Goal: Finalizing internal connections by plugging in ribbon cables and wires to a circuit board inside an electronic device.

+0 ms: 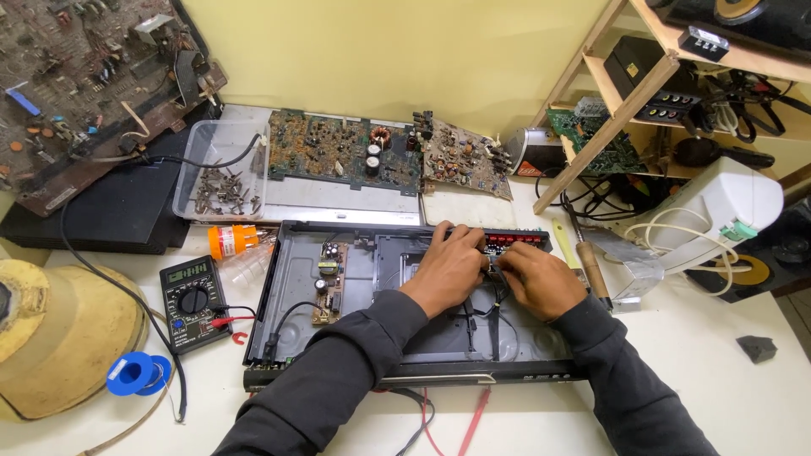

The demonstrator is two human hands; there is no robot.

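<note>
Electronics repair workshop: bare circuit boards (342,150) leaning against the wall, multimeter (193,302), soldering iron (589,263) and solder spool (135,372) on the white tabletop (726,380), wooden shelf (642,80) crammed with cables.

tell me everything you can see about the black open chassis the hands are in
The chassis is a flat black metal tray with its lid off, lying level on the white table. A small circuit board sits at its left, with black wires running across the floor. The left hand and right hand rest inside, near its back edge.
</note>
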